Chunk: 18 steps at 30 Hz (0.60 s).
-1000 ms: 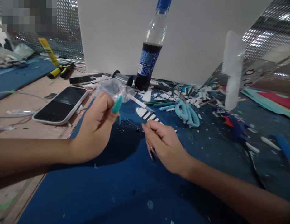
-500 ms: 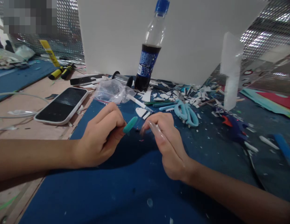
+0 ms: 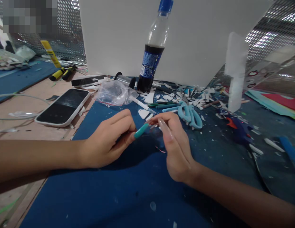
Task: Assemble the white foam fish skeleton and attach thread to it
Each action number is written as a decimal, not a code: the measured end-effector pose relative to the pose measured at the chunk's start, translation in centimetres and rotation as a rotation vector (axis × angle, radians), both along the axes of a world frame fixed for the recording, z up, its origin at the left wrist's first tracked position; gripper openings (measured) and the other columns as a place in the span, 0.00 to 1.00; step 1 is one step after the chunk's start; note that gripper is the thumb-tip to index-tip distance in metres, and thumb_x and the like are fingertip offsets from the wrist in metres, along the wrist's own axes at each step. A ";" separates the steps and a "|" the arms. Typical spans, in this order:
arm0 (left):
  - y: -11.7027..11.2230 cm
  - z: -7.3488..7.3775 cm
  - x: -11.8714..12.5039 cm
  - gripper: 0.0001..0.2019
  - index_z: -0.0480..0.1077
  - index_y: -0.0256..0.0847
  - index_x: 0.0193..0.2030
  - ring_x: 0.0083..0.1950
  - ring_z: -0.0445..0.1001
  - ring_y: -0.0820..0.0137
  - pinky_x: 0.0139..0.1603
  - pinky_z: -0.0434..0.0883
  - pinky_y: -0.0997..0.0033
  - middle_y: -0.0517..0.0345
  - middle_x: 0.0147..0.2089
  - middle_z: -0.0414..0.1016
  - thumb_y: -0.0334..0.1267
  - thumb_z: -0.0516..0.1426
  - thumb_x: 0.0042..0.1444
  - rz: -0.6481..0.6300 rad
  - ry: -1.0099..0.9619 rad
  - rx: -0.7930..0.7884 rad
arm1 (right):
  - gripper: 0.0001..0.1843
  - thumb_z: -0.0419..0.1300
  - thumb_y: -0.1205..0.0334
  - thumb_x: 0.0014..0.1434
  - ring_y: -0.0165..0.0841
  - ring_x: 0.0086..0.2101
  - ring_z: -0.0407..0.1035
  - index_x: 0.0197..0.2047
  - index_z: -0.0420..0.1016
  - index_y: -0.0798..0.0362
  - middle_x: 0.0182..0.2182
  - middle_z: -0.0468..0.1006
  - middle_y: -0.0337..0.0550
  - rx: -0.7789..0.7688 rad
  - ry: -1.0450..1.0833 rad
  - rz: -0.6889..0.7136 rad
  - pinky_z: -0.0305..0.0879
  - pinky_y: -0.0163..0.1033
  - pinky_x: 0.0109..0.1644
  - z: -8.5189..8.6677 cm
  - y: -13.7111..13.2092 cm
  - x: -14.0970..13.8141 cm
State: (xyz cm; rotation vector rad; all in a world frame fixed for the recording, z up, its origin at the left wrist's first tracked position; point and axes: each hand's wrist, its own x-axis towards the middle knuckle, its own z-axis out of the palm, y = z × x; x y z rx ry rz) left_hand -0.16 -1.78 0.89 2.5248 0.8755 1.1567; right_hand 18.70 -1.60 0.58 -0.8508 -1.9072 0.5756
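lightly pinched fingers (image 3: 121, 116) over speckled blue mat (image 3: 109, 190)

The mat (image 3: 128, 190) is a matt blue sheet speckled with white flecks. The tabletop (image 3: 42, 133) beside it looks like bare pale wood. The phone (image 3: 63, 107) has a glossy black glass face in a white plastic shell. The bottle (image 3: 154, 47) is clear, shiny plastic, and the bag (image 3: 114, 92) is thin crinkled film. The scissors (image 3: 190, 114) have smooth light-blue plastic handles. The perforated sheet (image 3: 68, 38) gleams like metal beside a matt white board (image 3: 114, 38). The left hand (image 3: 106, 144) has a glossy teal nail (image 3: 141, 130).
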 end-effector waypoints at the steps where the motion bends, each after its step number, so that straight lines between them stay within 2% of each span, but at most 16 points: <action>1: 0.0 0.0 0.0 0.11 0.53 0.40 0.29 0.30 0.56 0.76 0.29 0.59 0.75 0.62 0.28 0.55 0.23 0.49 0.57 -0.011 0.017 -0.012 | 0.13 0.41 0.59 0.67 0.36 0.38 0.62 0.37 0.64 0.51 0.33 0.67 0.43 0.004 -0.092 0.044 0.57 0.44 0.45 0.2 0.1 0.0; 3: 0.1 0.0 0.1 0.11 0.53 0.40 0.29 0.29 0.56 0.76 0.28 0.59 0.76 0.63 0.28 0.55 0.23 0.49 0.58 -0.017 0.026 -0.021 | 0.16 0.39 0.61 0.67 0.35 0.36 0.61 0.33 0.63 0.51 0.29 0.66 0.42 -0.028 -0.209 0.154 0.57 0.44 0.44 0.6 0.1 0.1; 6: 0.1 -0.1 0.1 0.11 0.53 0.39 0.28 0.29 0.56 0.77 0.28 0.58 0.76 0.63 0.28 0.55 0.23 0.49 0.58 0.002 0.013 -0.013 | 0.17 0.40 0.61 0.67 0.33 0.31 0.59 0.28 0.61 0.52 0.26 0.64 0.40 -0.083 -0.233 0.240 0.58 0.41 0.37 0.8 0.1 0.2; 12: -0.1 -0.1 0.0 0.10 0.55 0.39 0.28 0.29 0.57 0.76 0.30 0.59 0.76 0.63 0.27 0.56 0.25 0.49 0.59 0.055 -0.037 -0.014 | 0.18 0.45 0.62 0.66 0.29 0.26 0.61 0.24 0.60 0.53 0.21 0.65 0.38 -0.115 -0.134 0.219 0.59 0.37 0.31 0.4 0.3 0.1; 16: 0.3 0.1 -0.4 0.09 0.58 0.38 0.29 0.31 0.59 0.75 0.32 0.61 0.74 0.61 0.29 0.59 0.28 0.47 0.62 0.119 -0.018 -0.055 | 0.19 0.48 0.66 0.65 0.29 0.25 0.63 0.21 0.61 0.53 0.18 0.68 0.38 -0.101 -0.110 0.176 0.61 0.36 0.33 0.6 0.4 0.0; 18: 0.6 0.2 -0.7 0.09 0.59 0.38 0.30 0.31 0.60 0.74 0.32 0.62 0.73 0.60 0.29 0.59 0.29 0.45 0.62 0.144 0.022 0.000 | 0.20 0.48 0.67 0.65 0.28 0.25 0.64 0.21 0.62 0.53 0.19 0.69 0.38 -0.102 -0.084 0.129 0.62 0.37 0.35 0.6 0.4 -0.1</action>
